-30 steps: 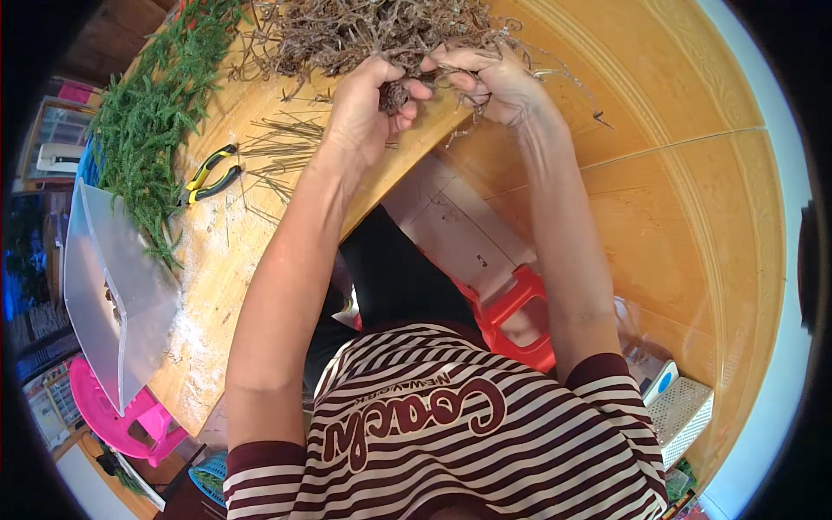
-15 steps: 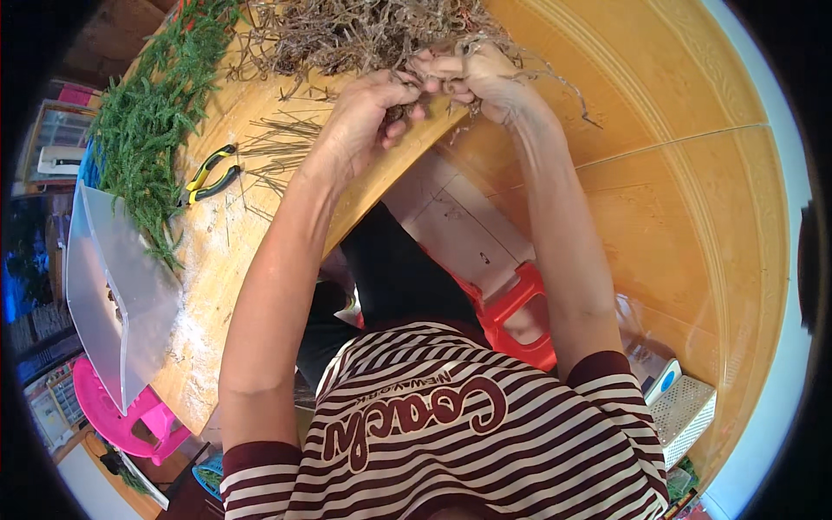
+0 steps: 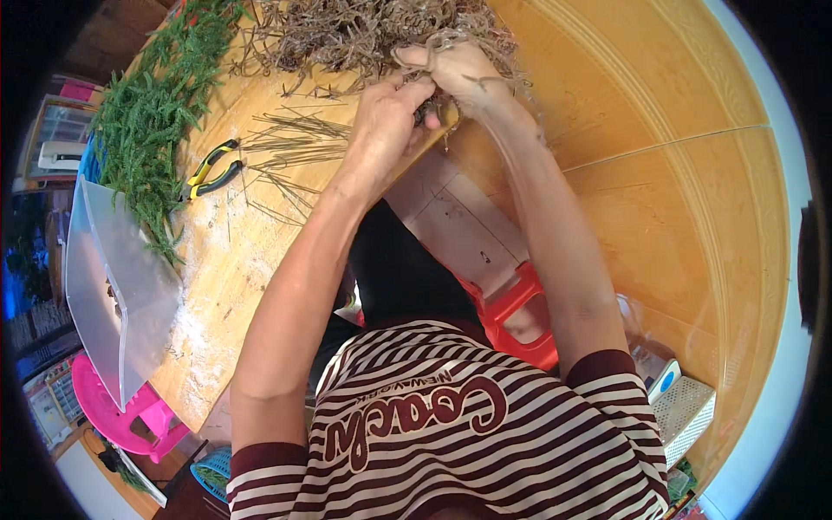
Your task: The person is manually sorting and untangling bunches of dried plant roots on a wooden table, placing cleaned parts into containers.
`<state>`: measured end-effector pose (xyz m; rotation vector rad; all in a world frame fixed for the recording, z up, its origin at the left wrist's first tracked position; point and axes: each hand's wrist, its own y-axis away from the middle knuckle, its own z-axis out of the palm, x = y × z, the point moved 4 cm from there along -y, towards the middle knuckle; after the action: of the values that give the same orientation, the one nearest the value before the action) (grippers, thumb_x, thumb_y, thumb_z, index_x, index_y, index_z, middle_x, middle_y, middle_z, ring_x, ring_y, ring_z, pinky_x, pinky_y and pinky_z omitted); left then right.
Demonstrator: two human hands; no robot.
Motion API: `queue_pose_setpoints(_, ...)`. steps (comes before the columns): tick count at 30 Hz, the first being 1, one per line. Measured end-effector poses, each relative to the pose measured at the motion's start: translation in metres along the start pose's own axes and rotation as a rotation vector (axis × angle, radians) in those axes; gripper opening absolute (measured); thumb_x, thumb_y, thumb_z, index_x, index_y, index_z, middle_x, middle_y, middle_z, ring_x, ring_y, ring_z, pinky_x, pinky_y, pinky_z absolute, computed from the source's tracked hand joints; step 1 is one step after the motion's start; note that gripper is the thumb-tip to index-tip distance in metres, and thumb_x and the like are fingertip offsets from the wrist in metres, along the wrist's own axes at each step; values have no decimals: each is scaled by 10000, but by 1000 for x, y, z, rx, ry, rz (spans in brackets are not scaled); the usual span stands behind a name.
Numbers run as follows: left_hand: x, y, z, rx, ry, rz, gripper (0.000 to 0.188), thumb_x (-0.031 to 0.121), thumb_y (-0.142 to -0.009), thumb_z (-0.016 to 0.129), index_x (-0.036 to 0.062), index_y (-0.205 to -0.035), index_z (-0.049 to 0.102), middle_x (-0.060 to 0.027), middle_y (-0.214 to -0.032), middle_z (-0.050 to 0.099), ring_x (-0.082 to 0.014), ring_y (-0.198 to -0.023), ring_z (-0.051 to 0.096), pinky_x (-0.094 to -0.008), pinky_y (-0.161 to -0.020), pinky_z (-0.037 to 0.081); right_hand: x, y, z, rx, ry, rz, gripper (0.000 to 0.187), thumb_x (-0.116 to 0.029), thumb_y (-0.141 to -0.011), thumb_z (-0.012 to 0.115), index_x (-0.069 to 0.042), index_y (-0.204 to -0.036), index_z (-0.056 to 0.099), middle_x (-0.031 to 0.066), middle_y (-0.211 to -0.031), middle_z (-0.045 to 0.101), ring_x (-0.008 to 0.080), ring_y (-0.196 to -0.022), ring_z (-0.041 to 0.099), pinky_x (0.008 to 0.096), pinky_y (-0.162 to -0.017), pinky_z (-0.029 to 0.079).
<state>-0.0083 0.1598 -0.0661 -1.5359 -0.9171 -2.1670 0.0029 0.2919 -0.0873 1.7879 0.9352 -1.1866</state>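
My left hand is closed at the table's near edge, its fingers pinching brown twiggy strands. Right against it, my right hand curls around more of the same strands, with its back toward me. Fingertips of both hands are partly hidden, so the exact grip is unclear. Just beyond them lies a tangled heap of brown twiggy strands. Thin dark wires lie loose on the wooden table, left of my left hand. Farther left rest pliers with yellow and black handles.
Green needle-leaved sprigs line the table's left side. A clear plastic panel stands at its left edge, above a pink stool. A red stool is on the floor below; wooden panelling fills the right.
My left hand has shifted right, uncovering more of the wires. My right hand has drawn slightly left, and the long strand that trailed to its right no longer sticks out there.
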Motion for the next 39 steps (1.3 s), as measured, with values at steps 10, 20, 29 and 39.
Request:
queue_pose_setpoints(10, 3, 9, 1, 39, 135, -134, 132, 207, -919, 461, 86, -896, 507, -28, -626, 528, -55, -430, 280, -211, -403, 193, -24, 20, 4, 205, 546, -142, 516, -495, -849, 534, 1, -826, 674, 167, -777, 663, 301, -781, 633, 405, -727, 468)
queue_pose_setpoints(20, 14, 7, -8, -165, 2, -238, 150, 217, -913, 467, 80, -916, 528, -17, -629, 517, -60, -431, 252, -205, -402, 179, 10, -14, -7, 152, 308, -463, 448, -429, -854, 584, 8, -863, 682, 118, -821, 682, 217, -765, 636, 338, -681, 462)
queue_pose_setpoints(29, 11, -7, -20, -160, 262, -273, 209, 286, -900, 520, 84, -896, 573, 0, -680, 530, -64, -455, 291, -207, -412, 215, -15, -1, -4, 85, 271, -61, 475, -450, -835, 549, -1, -796, 697, 120, -629, 613, 211, -673, 578, 374, -616, 435)
queue_pose_setpoints(39, 14, -4, -11, -112, -56, -128, 295, 376, -889, 584, 87, -831, 566, 17, -634, 518, -55, -440, 305, -201, -393, 235, -10, -1, -6, 93, 16, -171, 379, -344, -841, 596, 21, -837, 695, 119, -593, 564, 148, -565, 458, 341, -534, 398)
